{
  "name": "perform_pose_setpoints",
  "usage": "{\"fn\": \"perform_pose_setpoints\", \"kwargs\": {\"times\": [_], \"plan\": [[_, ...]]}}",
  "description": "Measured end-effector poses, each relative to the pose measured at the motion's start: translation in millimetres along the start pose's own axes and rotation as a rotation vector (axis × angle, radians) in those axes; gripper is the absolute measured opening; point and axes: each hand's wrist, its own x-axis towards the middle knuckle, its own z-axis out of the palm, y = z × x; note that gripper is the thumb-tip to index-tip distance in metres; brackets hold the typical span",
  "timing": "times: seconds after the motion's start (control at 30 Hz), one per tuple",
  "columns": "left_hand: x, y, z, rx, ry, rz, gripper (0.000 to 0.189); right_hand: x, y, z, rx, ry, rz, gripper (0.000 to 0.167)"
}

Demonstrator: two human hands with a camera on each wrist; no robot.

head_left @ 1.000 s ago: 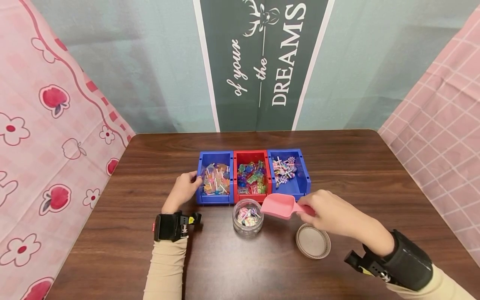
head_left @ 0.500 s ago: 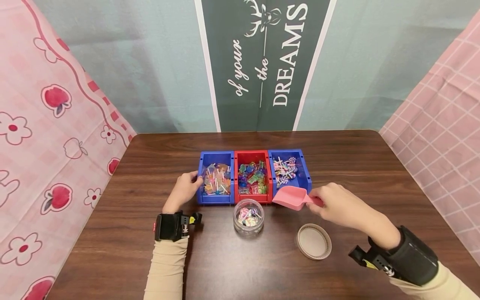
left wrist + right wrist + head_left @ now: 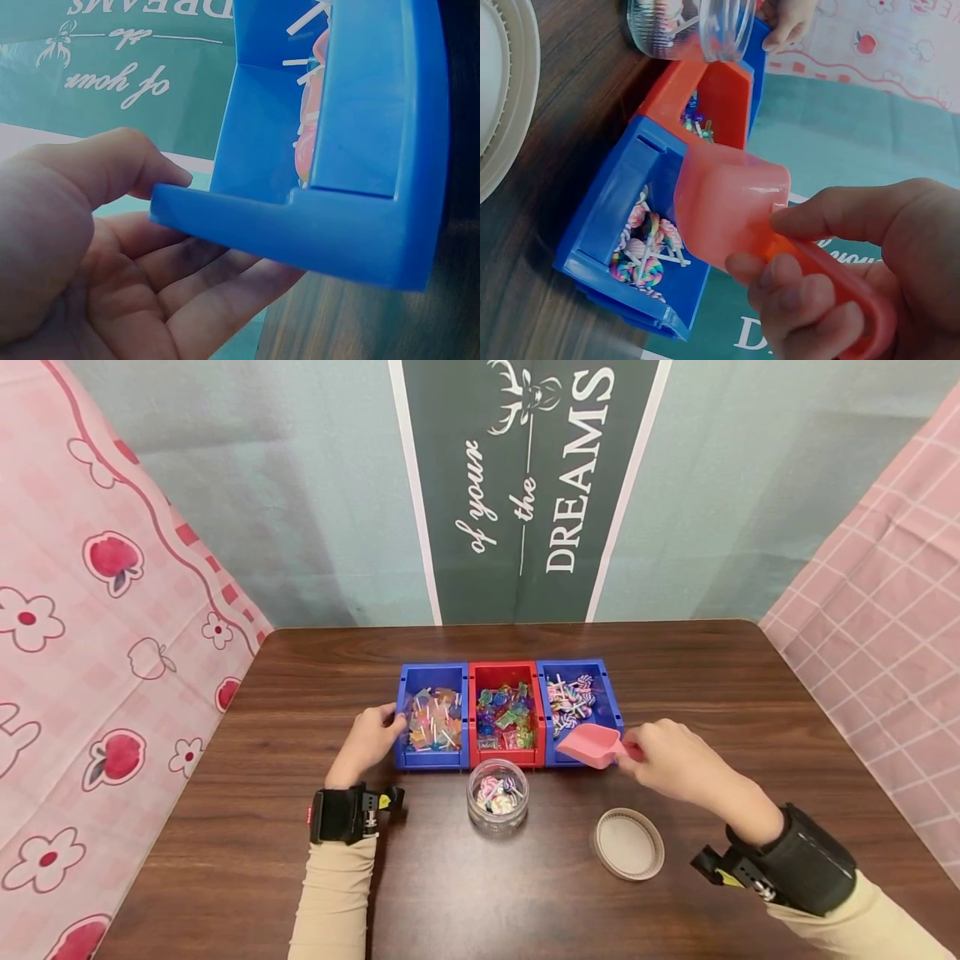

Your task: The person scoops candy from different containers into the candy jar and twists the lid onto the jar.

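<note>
My right hand [image 3: 670, 760] grips the handle of a pink scoop [image 3: 591, 745], thumb along its top in the right wrist view. The scoop hangs over the front of the right blue bin [image 3: 606, 720], which holds swirl lollipops [image 3: 651, 255]; no candy shows in it. My left hand [image 3: 367, 739] holds the outer side wall of the left blue bin [image 3: 360, 217], thumb on one side and fingers on the other. That bin contains small stick candies [image 3: 435, 718]. A glass jar [image 3: 498, 818] with a few swirl lollipops inside stands open in front of the bins.
Between the blue bins sits a red bin [image 3: 504, 673] with colourful wrapped candies [image 3: 510, 714]. A round lid [image 3: 628, 845] lies on the wooden table [image 3: 480, 902], right of the jar. Fabric curtains [image 3: 300, 485] rise behind the table and at both sides.
My right hand has carried the scoop right and slightly away from me, from beside the jar to over the right blue bin's front. My left hand keeps its place on the left bin.
</note>
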Motion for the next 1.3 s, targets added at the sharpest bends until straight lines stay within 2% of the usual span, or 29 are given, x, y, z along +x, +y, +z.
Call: {"fn": "perform_pose_setpoints", "kwargs": {"times": [0.27,0.47,0.8,0.97,1.2,1.3], "plan": [[-1.2,0.6,-0.9,-0.026,-0.023,-0.015,0.038,11.8,0,7,0.001,0.001,0.067,0.047],[-1.7,1.6,-2.5,-0.028,-0.019,-0.003,0.035,20.3,-3,9,-0.003,-0.017,0.109,0.049],[-1.0,0.2,-0.9,-0.010,-0.009,0.010,0.036,39.6,-1,7,0.093,-0.103,0.143,0.046],[-0.7,-1.3,0.6,-0.005,-0.013,0.004,0.038,48.7,-4,7,0.065,-0.143,0.201,0.033],[-0.9,-1.2,-0.5,-0.009,-0.016,-0.007,0.041,57.6,-14,10,0.017,-0.158,0.255,0.037],[-0.7,-1.2,-1.0,-0.005,-0.017,0.002,0.041,60.3,-18,11,-0.001,-0.170,0.293,0.034]]}}
